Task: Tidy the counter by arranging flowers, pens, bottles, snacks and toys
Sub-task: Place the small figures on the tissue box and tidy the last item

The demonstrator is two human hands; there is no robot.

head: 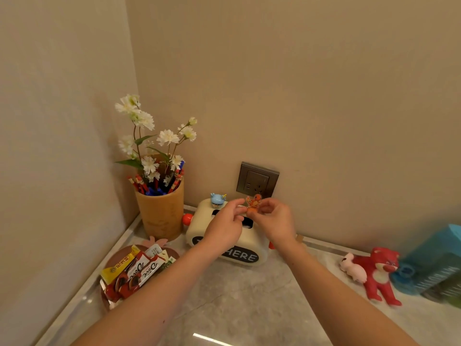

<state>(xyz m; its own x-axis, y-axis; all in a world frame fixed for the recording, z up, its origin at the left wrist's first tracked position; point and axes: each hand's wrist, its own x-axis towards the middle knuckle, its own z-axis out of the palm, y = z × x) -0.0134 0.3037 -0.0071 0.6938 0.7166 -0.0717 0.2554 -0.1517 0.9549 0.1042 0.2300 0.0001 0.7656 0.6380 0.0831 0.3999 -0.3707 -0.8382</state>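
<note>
Orange figurine [254, 202] pinched by right hand [273, 222], left hand [225, 224] fingers loosely curled beside it, above cream box [199, 228]

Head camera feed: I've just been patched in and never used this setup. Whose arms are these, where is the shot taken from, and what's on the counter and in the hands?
There is no machine here: a person wears one wide-angle camera on the head, looking forward and down, so the two bare arms are their own.

The left hand and right hand meet above a cream box lettered "HERE". Between them stands a small orange figure, pinched by the right hand; the left hand's fingers reach toward it, though contact is unclear. A blue figure sits on the box.

On the grey counter: a wooden cup of pens and white flowers, a plate of snacks, and a red bear toy beside a pink toy.
</note>
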